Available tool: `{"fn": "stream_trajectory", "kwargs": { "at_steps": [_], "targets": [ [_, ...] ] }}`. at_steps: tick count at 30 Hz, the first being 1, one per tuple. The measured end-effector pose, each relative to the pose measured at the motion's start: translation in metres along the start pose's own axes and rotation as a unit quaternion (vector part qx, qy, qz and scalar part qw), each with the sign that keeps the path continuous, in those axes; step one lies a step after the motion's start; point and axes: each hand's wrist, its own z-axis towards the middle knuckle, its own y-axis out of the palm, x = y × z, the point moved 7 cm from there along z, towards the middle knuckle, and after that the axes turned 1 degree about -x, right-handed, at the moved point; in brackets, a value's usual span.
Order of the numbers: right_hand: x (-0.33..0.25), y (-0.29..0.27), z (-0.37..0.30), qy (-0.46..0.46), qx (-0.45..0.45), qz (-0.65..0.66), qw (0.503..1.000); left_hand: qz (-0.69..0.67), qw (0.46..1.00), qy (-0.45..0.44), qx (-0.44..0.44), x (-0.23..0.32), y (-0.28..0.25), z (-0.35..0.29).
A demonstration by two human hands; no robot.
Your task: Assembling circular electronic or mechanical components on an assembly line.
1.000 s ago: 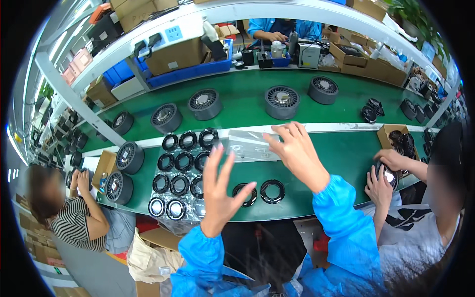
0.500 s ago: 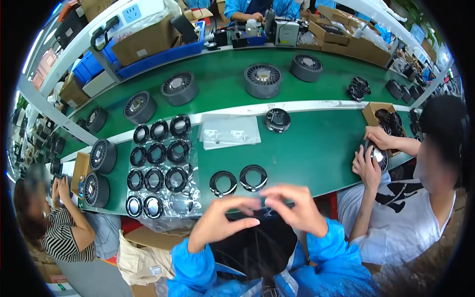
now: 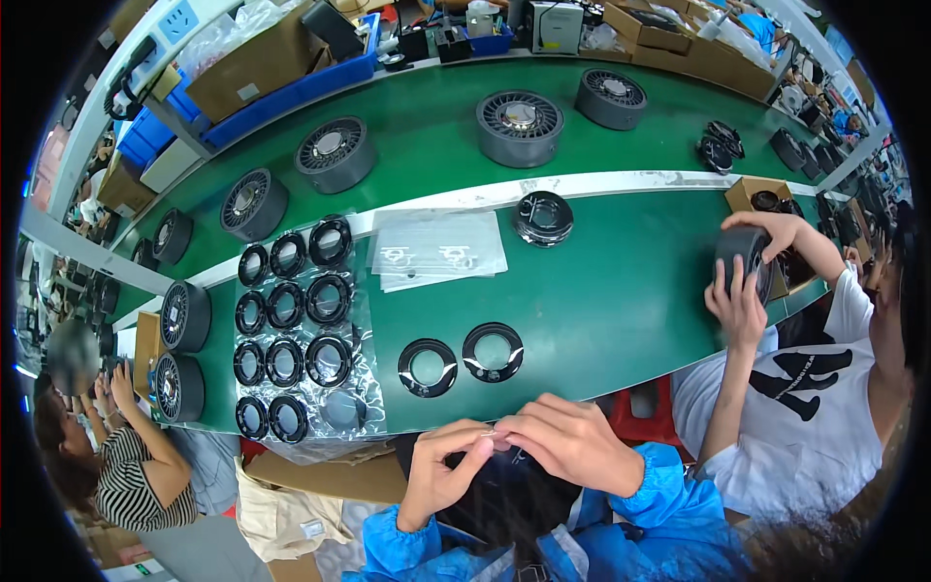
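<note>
My left hand [image 3: 444, 473] and my right hand [image 3: 574, 448] meet fingertip to fingertip in front of my body, just off the near table edge. Both are closed in a pinch; whatever sits between the fingertips is too small to make out. Beyond them, two black rings [image 3: 493, 374] with shiny patches lie flat on the green table [image 3: 601, 281], side by side and apart from my hands. To the left, several more black rings [image 3: 284, 362] rest in rows on a clear plastic sheet [image 3: 373, 393].
White paper sheets [image 3: 441, 242] in clear plastic and a stack of black rings [image 3: 543, 218] lie farther back. Grey finned wheels [image 3: 520, 128] stand on the far table and at left. A co-worker at right handles a grey wheel [image 3: 745, 260] beside a cardboard box [image 3: 747, 194]; another person sits at left.
My hands have dropped slightly and closed, their fingertips now pinched together. The view has shifted a little. The right co-worker has tilted the wheel up on its side.
</note>
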Motion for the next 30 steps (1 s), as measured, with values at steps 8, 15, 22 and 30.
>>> {"fn": "stream_trajectory", "kwargs": {
  "at_steps": [8,15,22,30],
  "targets": [
    [-0.017,0.013,-0.001,-0.166,0.086,-0.242,0.952,-0.11,0.977,-0.125,0.134,-0.024,-0.005,-0.003],
    [-0.001,-0.019,0.005,0.007,0.062,0.212,0.975,-0.083,0.961,-0.172,0.201,-0.036,-0.045,-0.019],
    [0.12,0.003,0.032,0.262,0.147,0.317,0.9,0.167,0.985,0.018,0.046,-0.008,-0.024,0.001],
    [0.118,0.016,0.034,0.289,0.175,0.247,0.908,0.163,0.984,0.0,0.065,-0.021,-0.027,-0.007]
  ]
}}
